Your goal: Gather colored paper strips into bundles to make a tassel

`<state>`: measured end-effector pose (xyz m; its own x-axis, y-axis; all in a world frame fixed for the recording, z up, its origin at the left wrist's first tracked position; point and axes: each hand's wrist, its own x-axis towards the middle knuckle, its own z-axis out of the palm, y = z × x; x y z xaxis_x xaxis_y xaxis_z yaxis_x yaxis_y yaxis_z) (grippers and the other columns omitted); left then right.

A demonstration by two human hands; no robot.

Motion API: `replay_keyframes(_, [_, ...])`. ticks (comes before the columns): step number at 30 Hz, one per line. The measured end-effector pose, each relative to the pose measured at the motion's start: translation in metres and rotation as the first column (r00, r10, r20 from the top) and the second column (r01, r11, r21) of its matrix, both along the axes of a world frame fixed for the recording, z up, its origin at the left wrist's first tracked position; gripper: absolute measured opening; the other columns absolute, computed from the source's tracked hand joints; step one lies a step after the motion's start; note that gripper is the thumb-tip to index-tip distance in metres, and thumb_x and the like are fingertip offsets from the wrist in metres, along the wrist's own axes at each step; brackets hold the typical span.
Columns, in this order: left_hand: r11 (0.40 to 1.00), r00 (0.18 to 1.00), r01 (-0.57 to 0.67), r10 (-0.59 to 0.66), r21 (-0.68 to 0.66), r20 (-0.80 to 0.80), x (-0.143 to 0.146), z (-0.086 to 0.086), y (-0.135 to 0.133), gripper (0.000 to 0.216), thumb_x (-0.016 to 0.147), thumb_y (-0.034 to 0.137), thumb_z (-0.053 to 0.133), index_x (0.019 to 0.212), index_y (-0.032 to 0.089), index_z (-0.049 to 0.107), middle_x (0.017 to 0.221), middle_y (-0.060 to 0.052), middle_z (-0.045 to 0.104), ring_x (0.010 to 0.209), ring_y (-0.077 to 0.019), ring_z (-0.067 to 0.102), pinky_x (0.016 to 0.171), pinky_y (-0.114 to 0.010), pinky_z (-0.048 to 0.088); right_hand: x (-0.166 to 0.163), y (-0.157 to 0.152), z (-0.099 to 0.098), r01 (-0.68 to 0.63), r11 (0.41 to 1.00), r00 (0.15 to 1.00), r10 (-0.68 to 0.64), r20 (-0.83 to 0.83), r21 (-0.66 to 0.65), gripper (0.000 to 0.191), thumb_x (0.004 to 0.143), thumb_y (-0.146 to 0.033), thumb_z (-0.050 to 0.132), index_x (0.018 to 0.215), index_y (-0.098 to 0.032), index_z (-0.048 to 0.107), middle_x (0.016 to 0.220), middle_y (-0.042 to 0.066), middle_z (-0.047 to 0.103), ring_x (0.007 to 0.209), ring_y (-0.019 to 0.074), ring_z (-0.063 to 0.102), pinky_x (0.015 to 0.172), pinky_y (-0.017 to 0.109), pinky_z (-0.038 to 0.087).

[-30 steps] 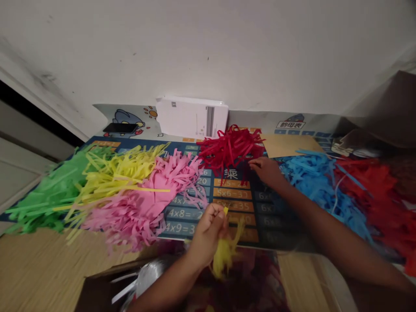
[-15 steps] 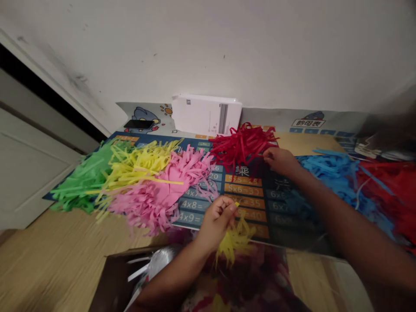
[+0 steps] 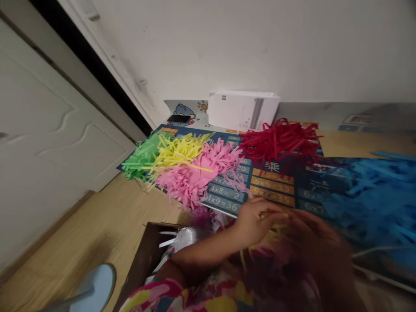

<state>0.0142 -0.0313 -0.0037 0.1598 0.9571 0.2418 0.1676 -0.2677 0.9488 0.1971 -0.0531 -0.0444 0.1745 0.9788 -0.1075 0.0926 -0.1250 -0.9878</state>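
My left hand [image 3: 255,219] is closed around a small bunch of yellow paper strips [image 3: 276,216] just above the near edge of the blue multiplication-table mat [image 3: 227,197]. My right hand [image 3: 312,236] meets it from the right and is smeared by motion, so its fingers cannot be made out. Piles of shredded paper lie on the mat: green [image 3: 141,156], yellow [image 3: 180,149], pink [image 3: 199,171], dark red [image 3: 281,138] and blue [image 3: 373,195].
A white paper stack [image 3: 242,109] leans on the wall behind the mat, with a black phone [image 3: 178,118] to its left. A brown cardboard box [image 3: 143,260] sits at my knees, a white door [image 3: 48,130] to the left, wooden floor [image 3: 97,225] between.
The view has swung left, showing the door. My right hand left the dark red pile and came back to my left hand, which still grips the yellow strips.
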Motion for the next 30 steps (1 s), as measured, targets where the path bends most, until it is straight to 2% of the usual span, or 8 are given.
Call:
replay_keyframes(3, [0.999,0.999,-0.036,0.036,0.016,-0.014,-0.001,0.001,-0.005,0.016,0.088,0.033,0.069,0.080,0.020,0.075,0.080,-0.005,0.075,0.077,-0.0170,0.066,0.075,-0.028,0.050,-0.020,-0.002,0.015,0.083,0.997,0.992,-0.083,-0.096,-0.005,0.019,0.067,-0.042,0.080,0.075,-0.025,0.077,0.083,0.005,0.075,0.078,0.0259,0.070,0.066,0.035,0.057])
replay_keyframes(5, [0.998,0.999,-0.045,0.046,0.041,-0.029,-0.002,0.001,-0.004,0.016,0.087,0.032,0.069,0.079,0.020,0.074,0.079,-0.004,0.074,0.076,-0.0169,0.066,0.074,-0.028,0.050,-0.028,0.001,0.024,0.095,0.995,0.973,-0.095,-0.210,-0.009,0.017,0.061,-0.040,0.082,0.069,-0.025,0.075,0.078,0.004,0.074,0.074,0.0239,0.068,0.066,0.035,0.057])
replay_keyframes(9, [0.998,0.998,-0.022,0.025,0.062,-0.053,0.001,-0.001,-0.001,0.013,0.089,0.028,0.068,0.081,0.019,0.073,0.078,-0.003,0.073,0.075,-0.0161,0.064,0.073,-0.028,0.049,-0.034,0.001,0.023,0.120,0.986,0.883,-0.157,-0.443,-0.112,0.026,0.055,-0.038,0.087,0.075,-0.025,0.076,0.074,0.002,0.073,0.065,0.0189,0.065,0.062,0.031,0.054])
replay_keyframes(14, [0.995,0.996,-0.007,0.017,0.100,-0.092,0.006,0.000,-0.001,0.017,0.090,0.032,0.067,0.082,0.018,0.073,0.078,-0.004,0.072,0.076,-0.0161,0.064,0.072,-0.027,0.050,-0.035,0.000,0.012,0.190,0.976,0.807,-0.216,-0.549,-0.104,0.033,0.053,-0.035,0.091,0.077,-0.024,0.072,0.075,0.001,0.072,0.067,0.0167,0.066,0.062,0.028,0.053])
replay_keyframes(19, [0.989,0.990,0.006,0.014,0.145,-0.137,0.012,-0.002,0.000,0.017,0.092,0.030,0.064,0.083,0.017,0.072,0.080,-0.005,0.073,0.076,-0.0155,0.066,0.071,-0.025,0.051,-0.035,-0.001,0.007,0.265,0.961,0.820,-0.267,-0.506,-0.078,0.035,0.055,-0.037,0.090,0.078,-0.021,0.069,0.069,-0.001,0.069,0.061,0.0142,0.063,0.060,0.026,0.051])
replay_keyframes(23, [0.958,0.976,0.046,0.016,0.283,-0.215,0.013,-0.001,0.001,0.015,0.093,0.026,0.063,0.085,0.016,0.071,0.080,-0.006,0.073,0.075,-0.0157,0.066,0.069,-0.025,0.051,-0.031,-0.007,0.006,0.354,0.935,0.879,-0.333,-0.343,-0.002,0.028,0.061,-0.036,0.088,0.074,-0.019,0.071,0.073,0.002,0.071,0.068,0.0174,0.067,0.062,0.028,0.053])
replay_keyframes(26, [0.927,0.964,0.114,-0.017,0.357,-0.265,0.010,0.004,0.001,0.015,0.094,0.024,0.059,0.089,0.017,0.071,0.080,-0.006,0.073,0.074,-0.0155,0.067,0.069,-0.025,0.053,-0.028,-0.009,0.007,0.346,0.936,0.907,-0.318,-0.275,0.061,0.025,0.062,-0.034,0.088,0.073,-0.019,0.072,0.075,0.003,0.073,0.070,0.0198,0.068,0.067,0.033,0.056])
replay_keyframes(30, [0.930,0.961,0.184,-0.102,0.319,-0.257,0.004,0.011,0.000,0.015,0.094,0.018,0.057,0.100,0.017,0.071,0.089,-0.006,0.076,0.079,-0.0148,0.070,0.073,-0.024,0.055,-0.024,-0.008,0.006,0.323,0.939,0.924,-0.286,-0.254,0.119,0.023,0.063,-0.034,0.087,0.074,-0.020,0.073,0.075,0.003,0.073,0.072,0.0199,0.070,0.071,0.034,0.058])
